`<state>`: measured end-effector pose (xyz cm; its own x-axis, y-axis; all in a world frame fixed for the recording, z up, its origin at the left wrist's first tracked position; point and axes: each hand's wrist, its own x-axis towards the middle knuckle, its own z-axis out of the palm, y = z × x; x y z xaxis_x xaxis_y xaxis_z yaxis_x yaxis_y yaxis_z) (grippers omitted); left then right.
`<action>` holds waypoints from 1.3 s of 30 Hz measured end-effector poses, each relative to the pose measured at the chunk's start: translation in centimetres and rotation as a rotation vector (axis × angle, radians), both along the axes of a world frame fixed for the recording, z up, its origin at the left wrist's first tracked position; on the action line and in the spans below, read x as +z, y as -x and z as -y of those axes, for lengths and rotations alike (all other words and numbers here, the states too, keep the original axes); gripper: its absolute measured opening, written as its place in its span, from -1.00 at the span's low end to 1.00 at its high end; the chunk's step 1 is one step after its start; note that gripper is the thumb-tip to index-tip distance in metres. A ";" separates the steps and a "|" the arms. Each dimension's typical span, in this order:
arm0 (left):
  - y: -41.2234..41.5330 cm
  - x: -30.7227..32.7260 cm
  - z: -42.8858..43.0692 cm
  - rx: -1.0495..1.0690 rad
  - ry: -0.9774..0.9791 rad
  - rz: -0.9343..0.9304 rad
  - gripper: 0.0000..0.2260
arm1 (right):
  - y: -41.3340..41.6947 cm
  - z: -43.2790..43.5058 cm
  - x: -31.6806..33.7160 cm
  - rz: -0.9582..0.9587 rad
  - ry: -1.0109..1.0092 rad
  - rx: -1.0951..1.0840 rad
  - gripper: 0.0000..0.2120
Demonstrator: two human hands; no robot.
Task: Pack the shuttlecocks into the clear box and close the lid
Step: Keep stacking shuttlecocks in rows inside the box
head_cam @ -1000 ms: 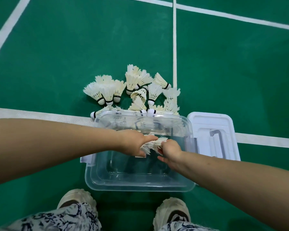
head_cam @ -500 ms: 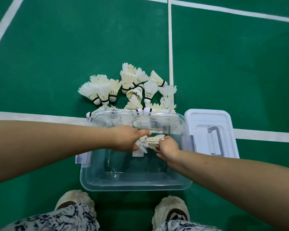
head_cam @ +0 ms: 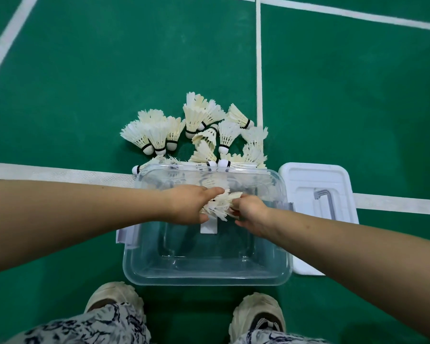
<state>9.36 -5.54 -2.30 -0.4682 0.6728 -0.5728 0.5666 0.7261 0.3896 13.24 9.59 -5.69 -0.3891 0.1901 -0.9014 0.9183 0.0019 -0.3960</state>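
Observation:
A clear plastic box (head_cam: 209, 276) stands open on the green floor just in front of my feet. Over its far half, my left hand (head_cam: 188, 204) and my right hand (head_cam: 251, 211) meet around a small bunch of white feather shuttlecocks (head_cam: 220, 206), both gripping it. Beyond the box's far rim lies a pile of several more shuttlecocks (head_cam: 204, 135), white feathers with black-banded cork heads. The white lid (head_cam: 305, 180), with a grey handle, lies flat on the floor to the right of the box. The box bottom looks bare apart from a white label.
White court lines (head_cam: 60, 173) cross the green floor, one running under the box, another (head_cam: 258, 70) running away behind the pile. My two pale shoes (head_cam: 112, 299) stand close to the box's near edge.
Both hands stay together over the box, holding the bunch of shuttlecocks; they have shifted only slightly. The view has drifted a little.

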 end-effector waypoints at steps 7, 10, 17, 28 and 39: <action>-0.4 0.6 0.5 -0.012 0.002 0.021 -0.37 | -0.5 -0.5 0.8 -0.009 -0.064 0.123 -0.73; -0.5 1.4 0.7 -0.005 -0.015 0.007 -0.38 | -0.8 -0.5 1.9 -0.086 -0.149 0.124 -0.60; -0.3 5.6 0.5 0.115 -0.218 -0.077 -0.56 | -1.2 0.9 6.9 -0.427 -0.254 0.171 -0.70; 7.5 6.1 4.3 0.513 -0.364 -0.347 -0.61 | 4.6 1.9 10.1 -0.685 -0.247 0.205 -0.86; 12.2 0.0 7.3 0.700 -0.112 -0.371 -0.25 | 10.4 4.2 7.3 -0.669 -0.267 0.354 -0.82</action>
<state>-2.84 -12.79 -2.25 -0.9499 0.1962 -0.2433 0.1005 0.9289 0.3565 2.89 5.36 1.64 -0.9085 0.1305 -0.3971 0.4134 0.4209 -0.8074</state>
